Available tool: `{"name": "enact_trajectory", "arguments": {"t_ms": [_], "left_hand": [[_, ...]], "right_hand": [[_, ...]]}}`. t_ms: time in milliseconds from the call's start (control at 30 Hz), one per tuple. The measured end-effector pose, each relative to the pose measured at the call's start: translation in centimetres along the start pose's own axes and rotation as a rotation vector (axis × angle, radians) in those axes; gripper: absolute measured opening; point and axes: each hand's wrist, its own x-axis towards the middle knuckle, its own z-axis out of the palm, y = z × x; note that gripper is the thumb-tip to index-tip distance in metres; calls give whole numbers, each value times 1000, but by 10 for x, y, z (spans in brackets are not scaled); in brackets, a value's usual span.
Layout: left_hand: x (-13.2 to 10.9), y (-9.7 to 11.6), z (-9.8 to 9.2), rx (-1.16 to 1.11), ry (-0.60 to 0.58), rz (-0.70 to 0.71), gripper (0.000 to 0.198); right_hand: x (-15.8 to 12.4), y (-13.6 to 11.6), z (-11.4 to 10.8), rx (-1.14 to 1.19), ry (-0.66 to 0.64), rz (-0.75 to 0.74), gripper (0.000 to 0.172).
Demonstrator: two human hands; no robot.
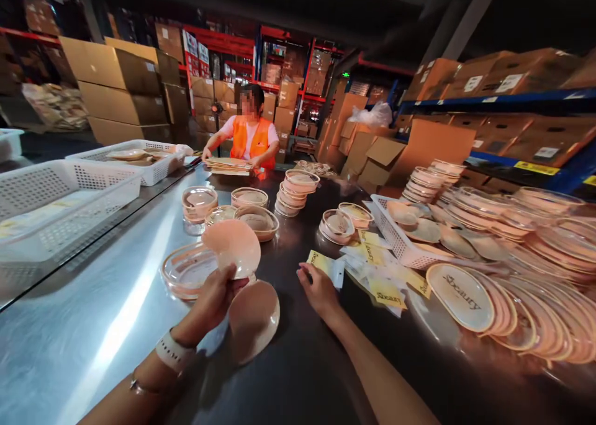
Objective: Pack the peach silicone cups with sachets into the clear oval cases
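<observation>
- Grip first: my left hand (212,301) is closed on the lower rim of a pink moulded cup (233,246), holding it up off the steel table (93,326), just above and beside a clear oval case (186,270).
- As I judge it, the cup looks soft and thin-edged, so a light pinch at the rim, as I have it, suits it better than a squeeze on the dome, which could crease it.
- A second pink cup (254,316) lies on the table just below my left hand, close to my wrist. I want to keep my forearm from dragging over it.
- My right hand (319,288) is palm down with its fingers bent at the edge of a yellow printed card (321,263). I cannot tell whether they have closed on the card or only touch it. The cards overlap loosely, so I think it best to work one by its free corner.
- The clear oval case by my left hand looks empty, as far as the glare allows.
- More clear cases (251,217) stand beyond it, some stacked (298,192), most with something pale inside.
- A white slotted basket (395,242) to my right holds loose pale cups.
- Beside it, printed oval lids (460,296) lie fanned in long overlapping rows.
- Two white baskets (56,195) on my left hold flat pale pieces I cannot make out.
- Across the table, a person in an orange vest (251,136) has both hands on a stack of flat cardboard (228,164).
</observation>
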Motion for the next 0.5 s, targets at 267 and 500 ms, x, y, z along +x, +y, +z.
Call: {"name": "enact_trajectory", "arguments": {"t_ms": [267,500], "left_hand": [[-26,13,18,-168,39,-123,27],[-29,7,19,-141,-18,-85,47]], "right_hand": [[13,8,-17,-883,-76,146,48],[10,2,-16,-953,-98,129,47]]}}
